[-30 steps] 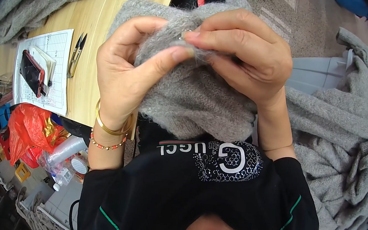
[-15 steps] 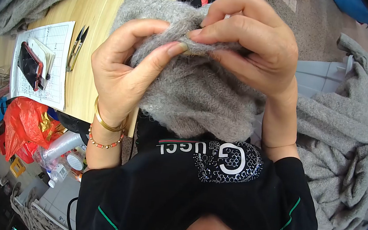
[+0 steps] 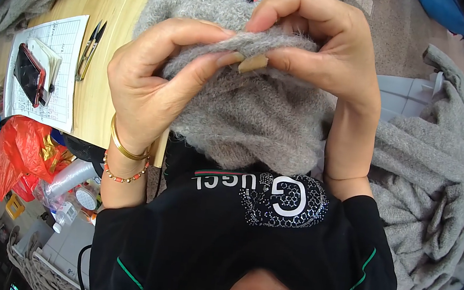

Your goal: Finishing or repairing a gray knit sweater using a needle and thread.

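Note:
A fuzzy grey knitted garment (image 3: pixel 258 119) hangs bunched from my two hands, over the table's edge and my lap. My left hand (image 3: pixel 156 75) pinches a folded edge of the knit between thumb and fingers. Close beside it, my right hand (image 3: pixel 328 46) grips the same edge, thumb below and fingers above. A small tan tab (image 3: pixel 253 63) sticks out under the fold between my two thumbs; I cannot tell whether it is a label or tape. The fingertips of both hands are partly sunk in the wool.
On the wooden table (image 3: pixel 124 10) lie thread snips (image 3: pixel 90 49), a written sheet (image 3: pixel 62 110) and a phone (image 3: pixel 30 74) beside a notepad. More grey knitwear (image 3: pixel 429 186) is heaped over a pale bin at right. A red plastic bag (image 3: pixel 26 148) and a bottle (image 3: pixel 65 214) are at lower left.
The knit edge has been turned, so the tan tab now shows below it. My right fingers have shifted from a fingertip pinch to holding along the fold.

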{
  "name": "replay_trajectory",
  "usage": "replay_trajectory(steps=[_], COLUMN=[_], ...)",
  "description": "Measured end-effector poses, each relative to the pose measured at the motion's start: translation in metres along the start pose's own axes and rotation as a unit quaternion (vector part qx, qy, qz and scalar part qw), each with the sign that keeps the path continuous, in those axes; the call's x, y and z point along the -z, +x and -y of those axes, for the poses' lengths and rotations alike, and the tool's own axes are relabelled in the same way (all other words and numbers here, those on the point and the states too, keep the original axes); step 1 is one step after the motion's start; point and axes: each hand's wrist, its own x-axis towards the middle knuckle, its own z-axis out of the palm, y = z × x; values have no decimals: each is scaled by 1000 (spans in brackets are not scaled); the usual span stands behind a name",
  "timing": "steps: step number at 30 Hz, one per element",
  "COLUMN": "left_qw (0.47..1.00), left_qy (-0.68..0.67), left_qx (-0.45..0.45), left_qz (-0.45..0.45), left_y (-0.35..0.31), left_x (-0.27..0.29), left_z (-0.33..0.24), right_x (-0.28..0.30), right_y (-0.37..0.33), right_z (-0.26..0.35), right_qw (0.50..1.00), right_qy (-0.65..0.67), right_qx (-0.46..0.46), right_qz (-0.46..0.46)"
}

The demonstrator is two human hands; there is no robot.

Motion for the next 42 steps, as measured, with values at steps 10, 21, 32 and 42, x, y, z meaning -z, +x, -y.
replay_trajectory(steps=[10, 21, 32, 42], left_qw=[995, 993, 981, 979], left_qy=[-20, 33, 54, 72], left_qx=[33, -53, -116, -140], left_qz=[88, 99, 147, 131], left_y=[-7, -17, -13, -15], left_x=[5, 1, 12, 8], left_z=[-14, -13, -12, -10], right_x=[11, -6, -9, -2], right_y=[12, -1, -2, -14], right_z=[-12, 15, 10, 63], right_qw=[928, 968, 978, 982], right_qy=[-119, -22, -37, -158], right_qx=[307, 208, 146, -47], right_qz=[173, 136, 142, 95])
